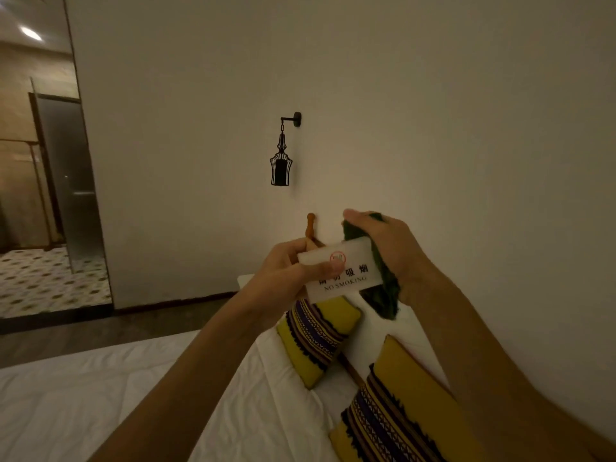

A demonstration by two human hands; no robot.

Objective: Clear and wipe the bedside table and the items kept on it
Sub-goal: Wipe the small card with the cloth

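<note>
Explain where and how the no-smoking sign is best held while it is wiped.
Hold the sign by its left short end, as the left hand does, coming from the left. It is a flat, long plate, so an end pinch leaves its face free for the cloth in the right hand.

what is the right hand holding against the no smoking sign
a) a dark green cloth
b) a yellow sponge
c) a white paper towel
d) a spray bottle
a: the right hand has a dark green cloth bunched in its grip, pressed to the right end of the white rectangular no smoking sign, which the left hand holds.
</note>
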